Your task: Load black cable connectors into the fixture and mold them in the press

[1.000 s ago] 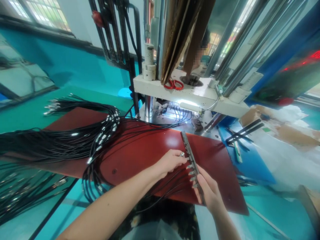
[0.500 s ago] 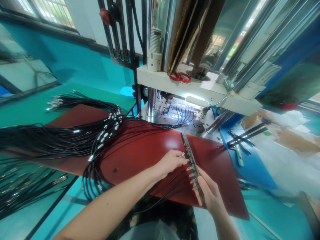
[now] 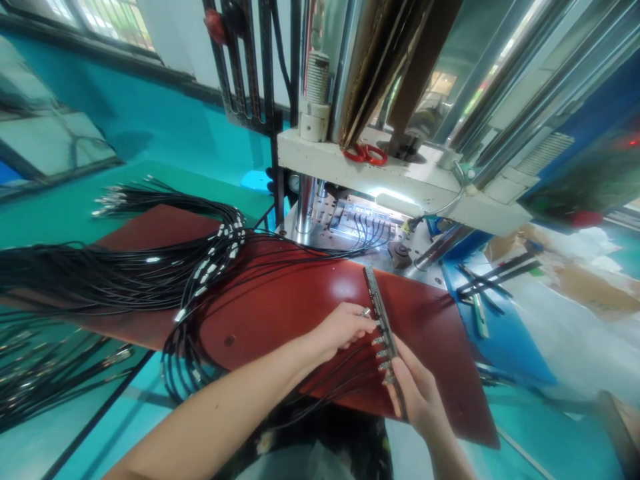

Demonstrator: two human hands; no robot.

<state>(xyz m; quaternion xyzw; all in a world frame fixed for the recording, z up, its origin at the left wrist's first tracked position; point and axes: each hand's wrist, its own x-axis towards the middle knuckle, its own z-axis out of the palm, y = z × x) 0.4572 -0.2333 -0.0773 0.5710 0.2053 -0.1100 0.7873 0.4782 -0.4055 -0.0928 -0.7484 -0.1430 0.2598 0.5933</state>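
Observation:
My right hand (image 3: 417, 383) is wrapped round the lower end of a narrow dark metal bar (image 3: 383, 323), which slants over the red-brown board. Several silvery cable connectors (image 3: 384, 355) sit along the bar's left edge, their black cables running down to the left. My left hand (image 3: 345, 328) pinches a small metal connector (image 3: 366, 312) at the bar's left side, near its middle. The fingertips of my left hand are at the bar, and its other fingers are curled in.
Behind the red-brown board (image 3: 280, 300) stands a press (image 3: 400, 180) with a lit metal fixture (image 3: 360, 220) holding cables. Black cable bundles (image 3: 125, 280) lie at the left. Tools (image 3: 480, 313) lie on a blue surface at the right.
The view has shifted slightly. Both hands keep their hold, and the bar and connectors have barely moved.

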